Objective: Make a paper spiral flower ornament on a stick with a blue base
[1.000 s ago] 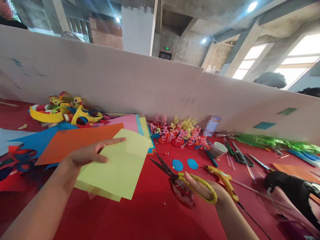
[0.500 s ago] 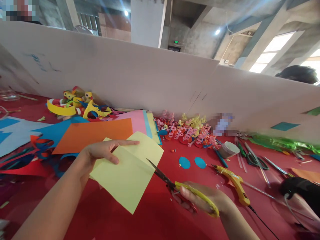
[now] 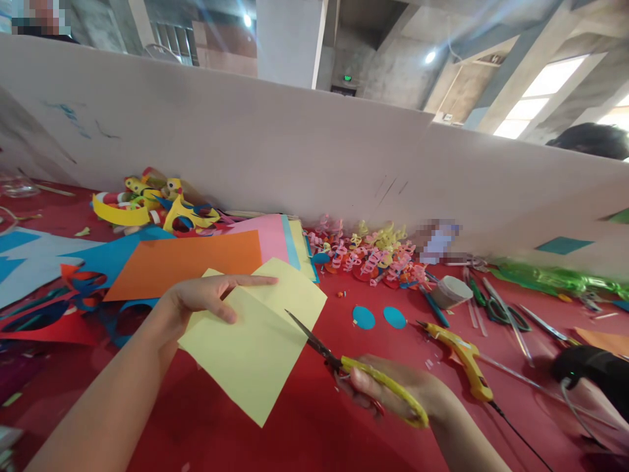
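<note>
My left hand [image 3: 206, 296] pinches a folded pale yellow paper sheet [image 3: 255, 341] above the red table [image 3: 304, 419], thumb on top and fingers stretched along its upper edge. My right hand [image 3: 398, 393] grips yellow-handled scissors [image 3: 363, 373], fingers through the loops. The dark blades point up and left, and their tip reaches the right edge of the yellow sheet. I cannot tell whether the blades are parted.
Orange, pink and blue sheets [image 3: 187, 259] lie behind the left hand, with paper crafts [image 3: 147, 206] further back. Curled paper pieces [image 3: 368, 255], two blue discs [image 3: 378, 317], a yellow glue gun [image 3: 459, 357], a tape roll [image 3: 452, 292] and tools lie right. A white partition [image 3: 295, 151] stands behind.
The scissors have moved left to the yellow sheet's right edge. My left hand has lifted the sheet slightly, and my view has shifted a little left.
</note>
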`<state>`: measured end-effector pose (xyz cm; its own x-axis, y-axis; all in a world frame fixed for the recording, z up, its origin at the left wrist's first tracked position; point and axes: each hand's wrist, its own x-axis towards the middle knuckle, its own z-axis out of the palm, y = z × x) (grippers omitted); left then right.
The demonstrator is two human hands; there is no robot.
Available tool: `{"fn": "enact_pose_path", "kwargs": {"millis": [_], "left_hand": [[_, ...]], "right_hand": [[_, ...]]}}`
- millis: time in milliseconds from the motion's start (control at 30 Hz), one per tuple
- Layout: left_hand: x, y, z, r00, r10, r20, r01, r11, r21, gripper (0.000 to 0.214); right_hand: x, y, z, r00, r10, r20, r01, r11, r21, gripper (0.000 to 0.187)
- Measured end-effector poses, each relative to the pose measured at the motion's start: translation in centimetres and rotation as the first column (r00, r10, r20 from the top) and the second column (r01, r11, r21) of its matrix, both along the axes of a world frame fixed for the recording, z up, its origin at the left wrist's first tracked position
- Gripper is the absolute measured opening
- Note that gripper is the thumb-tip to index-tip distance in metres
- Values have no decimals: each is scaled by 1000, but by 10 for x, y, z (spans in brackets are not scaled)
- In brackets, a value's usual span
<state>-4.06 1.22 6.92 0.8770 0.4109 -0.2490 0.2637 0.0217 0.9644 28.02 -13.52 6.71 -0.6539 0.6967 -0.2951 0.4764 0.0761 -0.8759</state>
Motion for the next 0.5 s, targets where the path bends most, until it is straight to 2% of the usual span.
{"fn": "enact_pose_path", "kwargs": {"millis": [133,500], "left_hand": [[1,-1,1,1000,20,16,-20,1000,5,85],[0,-3,1,998,51,32,-48,996,-81,87]], "right_hand": [[-1,-2,3,999,-40,18,39,999,16,58],[-1,-2,2,994,-94,62,93,995,30,61]]}}
